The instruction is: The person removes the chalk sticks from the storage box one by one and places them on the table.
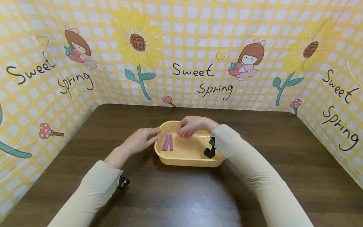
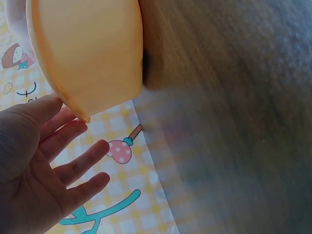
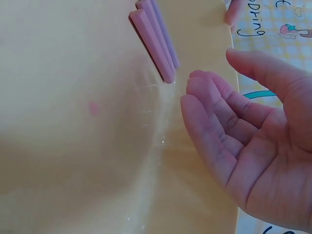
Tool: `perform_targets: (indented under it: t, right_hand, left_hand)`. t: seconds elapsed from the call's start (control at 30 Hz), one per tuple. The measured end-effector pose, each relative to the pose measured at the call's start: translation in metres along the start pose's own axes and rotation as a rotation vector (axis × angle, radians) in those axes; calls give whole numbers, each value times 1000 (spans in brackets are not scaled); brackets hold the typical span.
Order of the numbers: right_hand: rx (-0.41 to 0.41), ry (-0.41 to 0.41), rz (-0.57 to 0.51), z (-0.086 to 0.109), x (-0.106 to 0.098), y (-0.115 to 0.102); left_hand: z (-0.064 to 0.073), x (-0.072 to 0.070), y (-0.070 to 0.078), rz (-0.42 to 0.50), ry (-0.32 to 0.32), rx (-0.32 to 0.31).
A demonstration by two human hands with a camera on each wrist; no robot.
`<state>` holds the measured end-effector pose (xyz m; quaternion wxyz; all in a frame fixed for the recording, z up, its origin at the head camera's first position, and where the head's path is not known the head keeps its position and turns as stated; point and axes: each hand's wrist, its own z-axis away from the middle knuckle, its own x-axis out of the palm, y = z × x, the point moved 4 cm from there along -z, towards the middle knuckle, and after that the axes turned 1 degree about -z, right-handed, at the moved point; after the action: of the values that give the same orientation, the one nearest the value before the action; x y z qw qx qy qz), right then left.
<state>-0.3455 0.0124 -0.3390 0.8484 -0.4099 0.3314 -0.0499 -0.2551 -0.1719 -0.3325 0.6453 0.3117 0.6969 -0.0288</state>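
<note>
An oval yellow plastic basin (image 1: 193, 162) stands on the table. Three slim pink and purple sticks (image 1: 171, 143), much like chalk, lie side by side in its left end; the right wrist view shows these sticks (image 3: 155, 46) closer. My left hand (image 1: 139, 140) is at the basin's left rim, thumb and fingertips touching the edge, the other fingers spread in the left wrist view. Over the basin's far side, my right hand (image 1: 190, 126) hovers to the right of the sticks. Its fingers bend loosely with nothing between them, the thumb held apart (image 3: 263, 73).
The dark wooden table (image 1: 158, 192) extends around the basin. A yellow checked cloth (image 1: 187, 41) with flowers and lettering hangs behind and on both sides. Black wrist cameras sit under the cuffs, the right camera (image 1: 210, 148) over the basin. A small pink mark (image 3: 93, 108) shows on the basin's inside.
</note>
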Motion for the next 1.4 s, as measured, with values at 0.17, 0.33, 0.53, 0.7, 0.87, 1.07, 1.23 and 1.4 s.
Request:
perform_targets:
  t: [0.17, 0.33, 0.53, 0.7, 0.87, 1.07, 1.23, 1.4]
  right_hand:
    - [13, -13, 4, -6, 1, 1]
    - [30, -23, -1, -12, 4, 3]
    - [37, -45, -7, -19, 11, 6]
    - [54, -73, -32, -26, 21, 6]
    - [71, -75, -24, -31, 27, 6]
    - [93, -37, -11, -33, 29, 5]
    - [98, -15, -4, -34, 31, 2]
    - [102, 18, -13, -34, 33, 2]
  left_hand:
    - [0, 0, 0, 2, 0, 0]
    - [0, -1, 1, 8, -5, -9]
    - [0, -1, 0, 5, -10, -13]
    - [0, -1, -1, 2, -8, -10]
    - [-1, 0, -2, 6, -7, -10]
    - [-1, 1, -2, 4, -2, -3]
    - [-1, 1, -2, 3, 3, -1]
    - [0, 1, -2, 1, 2, 0]
